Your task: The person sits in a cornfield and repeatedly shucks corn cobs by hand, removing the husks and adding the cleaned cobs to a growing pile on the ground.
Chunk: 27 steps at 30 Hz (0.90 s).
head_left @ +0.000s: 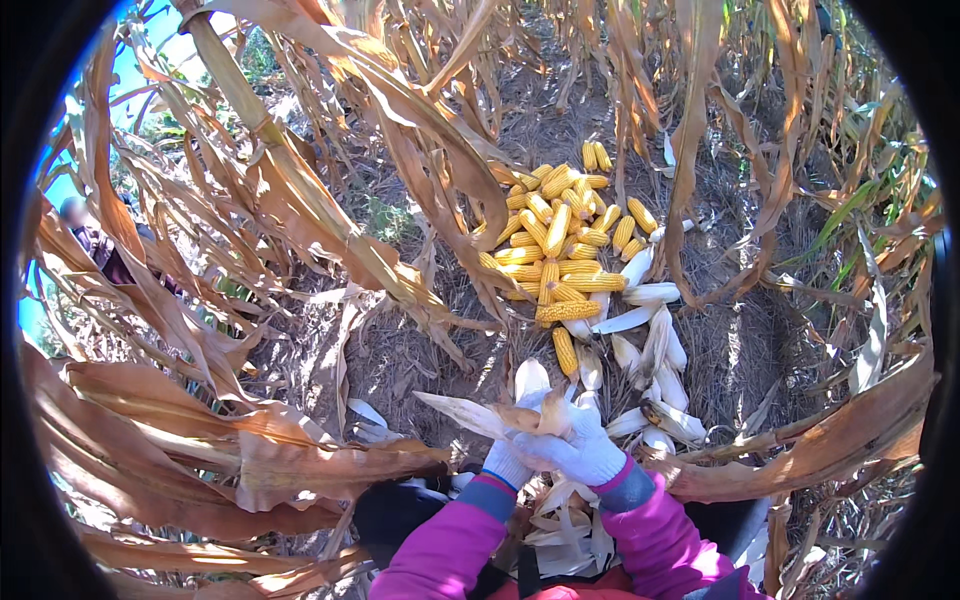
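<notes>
Both my hands wear white knitted gloves and meet low in the middle of the head view. My left hand is closed around the lower part of a corn ear in pale dry husk, whose pointed end sticks out to the left. Pressed against the same ear, my right hand grips the husk from the other side. The fingers overlap, and most of the ear is hidden in them. Just beyond lies a heap of bare yellow corn cobs. Unhusked pale ears lie on its near right side.
Dry brown corn stalks lean in from the left, and a broad dry leaf hangs at the right. Stripped husks gather below my hands. Another person is partly visible behind the leaves at the far left.
</notes>
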Motion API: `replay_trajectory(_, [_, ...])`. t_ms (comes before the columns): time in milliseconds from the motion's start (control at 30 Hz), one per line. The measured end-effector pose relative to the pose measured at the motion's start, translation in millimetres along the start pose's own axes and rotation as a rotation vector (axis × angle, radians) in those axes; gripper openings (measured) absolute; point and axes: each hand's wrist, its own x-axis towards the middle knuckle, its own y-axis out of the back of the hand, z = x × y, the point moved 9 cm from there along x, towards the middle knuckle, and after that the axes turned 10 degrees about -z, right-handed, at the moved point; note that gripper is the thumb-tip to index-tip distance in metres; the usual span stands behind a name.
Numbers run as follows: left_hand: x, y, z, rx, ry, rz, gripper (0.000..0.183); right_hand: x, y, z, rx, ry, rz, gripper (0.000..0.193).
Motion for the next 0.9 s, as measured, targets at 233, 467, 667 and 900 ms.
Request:
replay_trajectory(233, [-8, -30, -24, -0.344, 0.120, -0.242, 0.050, -21, -9, 44, 0.169, -0.105, 0.156, 0.020])
replay_trajectory(467, [-35, -19, -22, 0.136, -0.217, 0.283, 0.053, -55, -45, 50, -0.633, 0.084, 0.214, 0.040])
replay_trajectory(667, [-58, 7, 44, 0.389, -0.360, 1.201, 0.059, -87, -139, -3, -0.356, 0.306, -0.036, 0.027])
replay_trajectory(900, [-69, -91, 73, 0.448, -0.419, 0.690, 0.042, -101, 55, 87, -0.889, -0.474, 0.368, 0.068])
